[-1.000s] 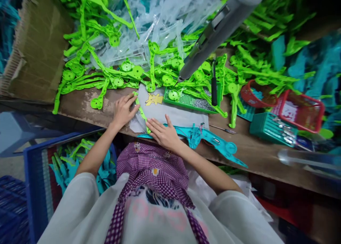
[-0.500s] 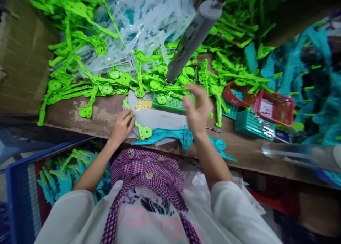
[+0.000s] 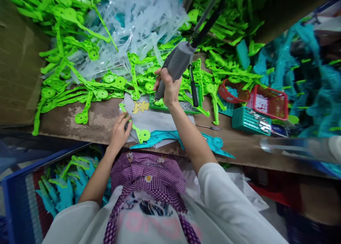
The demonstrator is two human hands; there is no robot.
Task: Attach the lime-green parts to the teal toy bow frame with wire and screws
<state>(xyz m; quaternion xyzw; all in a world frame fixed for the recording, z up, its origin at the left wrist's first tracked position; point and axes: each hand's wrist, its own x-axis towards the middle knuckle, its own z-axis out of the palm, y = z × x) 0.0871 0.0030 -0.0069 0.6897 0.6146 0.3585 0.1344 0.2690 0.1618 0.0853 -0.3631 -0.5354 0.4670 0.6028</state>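
My right hand (image 3: pixel 172 89) is wrapped round a grey power screwdriver (image 3: pixel 181 59) that hangs from above on a black cord. The tool's lower end points down at the near part of a green tray (image 3: pixel 183 110) of small metal screws. Bent over a lime-green plastic part (image 3: pixel 144 135) with a round end, my left hand (image 3: pixel 119 130) holds it down on a grey cloth (image 3: pixel 157 119) with a yellow cartoon figure. A long turquoise plastic part (image 3: pixel 160 136) lies along the bench edge, partly hidden under my right forearm.
Lime-green parts (image 3: pixel 101 85) and clear plastic pieces (image 3: pixel 144 20) are heaped at the back. To the right stand a red basket (image 3: pixel 285 101), a round red basket (image 3: pixel 226 94) and a teal basket (image 3: pixel 245 123). A thin pointed tool (image 3: pixel 213 128) lies on the bench (image 3: pixel 106 112).
My right hand has moved left and up and taken hold of the hanging screwdriver, pulling it down towards the screw tray. My left hand stays on the green part.
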